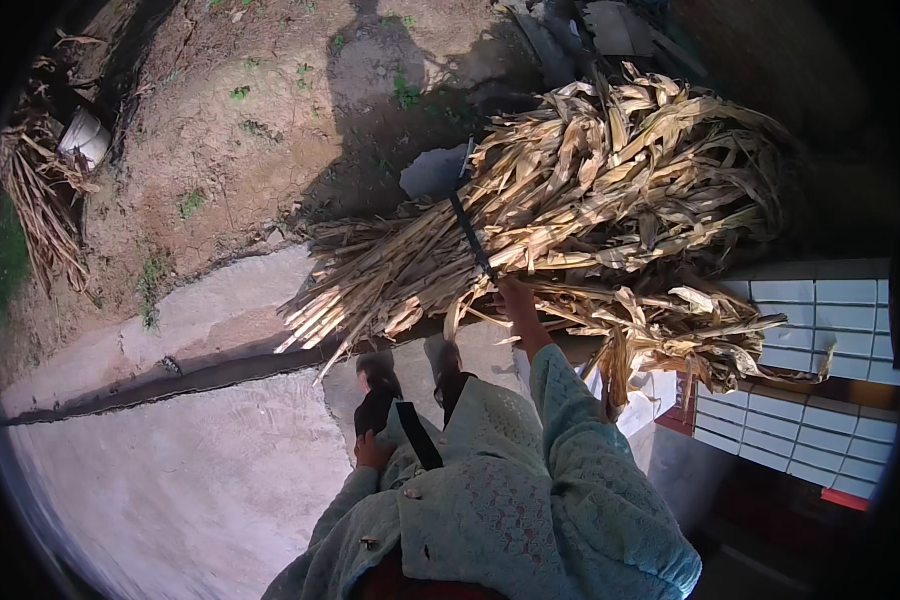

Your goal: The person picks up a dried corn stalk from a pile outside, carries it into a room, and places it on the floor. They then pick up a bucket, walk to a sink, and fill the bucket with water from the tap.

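A big bundle of dry, yellow-brown corn stalks [580, 200] is tied round with a dark strap [470, 235] and carried at chest height, cut ends pointing left. My right hand [518, 300] reaches up under the bundle and grips it near the strap. Down by my side, my left hand [370, 452] is curled against the front of my light green lace jacket [490, 480], beside a black strap; whether it holds anything is unclear. My dark shoes [378, 385] stand on pale concrete.
Pale concrete paving [170, 480] lies at left, cut by a dark drain channel [170, 385]. Beyond it is bare brown soil [250, 110] with another heap of dry stalks [35, 200] and a white container [85, 135]. A white tiled wall [820, 340] stands at right.
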Demonstrator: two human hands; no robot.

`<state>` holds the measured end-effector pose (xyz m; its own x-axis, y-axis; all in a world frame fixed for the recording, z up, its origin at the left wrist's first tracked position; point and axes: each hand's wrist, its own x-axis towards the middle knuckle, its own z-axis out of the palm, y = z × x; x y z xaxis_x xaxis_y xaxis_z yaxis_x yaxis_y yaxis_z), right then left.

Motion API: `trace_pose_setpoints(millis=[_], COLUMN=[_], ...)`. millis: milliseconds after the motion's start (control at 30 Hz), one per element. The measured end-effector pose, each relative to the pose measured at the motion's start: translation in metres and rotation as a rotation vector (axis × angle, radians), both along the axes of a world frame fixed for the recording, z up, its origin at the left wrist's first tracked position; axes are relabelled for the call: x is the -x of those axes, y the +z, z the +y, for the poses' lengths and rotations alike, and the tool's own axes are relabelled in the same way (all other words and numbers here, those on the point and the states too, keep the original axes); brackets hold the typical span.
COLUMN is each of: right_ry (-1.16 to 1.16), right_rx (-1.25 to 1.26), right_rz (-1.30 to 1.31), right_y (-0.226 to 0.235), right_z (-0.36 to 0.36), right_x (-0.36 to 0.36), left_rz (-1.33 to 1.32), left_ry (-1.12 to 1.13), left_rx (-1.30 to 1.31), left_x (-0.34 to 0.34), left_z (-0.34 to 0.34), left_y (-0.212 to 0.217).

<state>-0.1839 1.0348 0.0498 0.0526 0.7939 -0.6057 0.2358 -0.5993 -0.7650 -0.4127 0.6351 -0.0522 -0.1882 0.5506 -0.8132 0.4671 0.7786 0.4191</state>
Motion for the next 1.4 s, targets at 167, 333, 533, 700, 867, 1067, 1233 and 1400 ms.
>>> trace_pose_setpoints(millis=[167,333,533,700,867,1067,1233,1400], right_ry=[-0.168,-0.235,-0.310,-0.293,-0.338,-0.326,-0.492,-0.585], right_rx=[0.000,-0.030,-0.061,0.107,0.176,0.014,-0.086,-0.147], right_rz=[-0.251,-0.726,-1.003,-0.994,-0.912,-0.684,-0.685,-0.711], right_y=[-0.067,-0.137,-0.179,-0.155,-0.154,-0.145,-0.124,-0.124], right_z=[0.058,0.116,0.158,0.181,0.188,0.190,0.210,0.246], right_x=[-0.026,-0.070,-0.082,-0.067,-0.087,-0.088,-0.137,-0.163], left_rz=[0.021,0.113,0.184,0.303,-0.015,0.309,0.320,0.316], left_ry=[0.062,0.047,0.012,0.004,0.862,0.108,-0.008,-0.074], left_rx=[0.211,0.366,0.540,0.313,0.516,0.329,0.343,0.359], left_x=[-0.007,-0.027,-0.043,-0.065,-0.044,-0.060,-0.058,-0.054], left_z=[-0.011,0.008,0.020,-0.026,-0.049,-0.012,0.010,0.022], left_y=[0.015,0.032,0.033,-0.002,-0.056,-0.037,-0.021,0.001])
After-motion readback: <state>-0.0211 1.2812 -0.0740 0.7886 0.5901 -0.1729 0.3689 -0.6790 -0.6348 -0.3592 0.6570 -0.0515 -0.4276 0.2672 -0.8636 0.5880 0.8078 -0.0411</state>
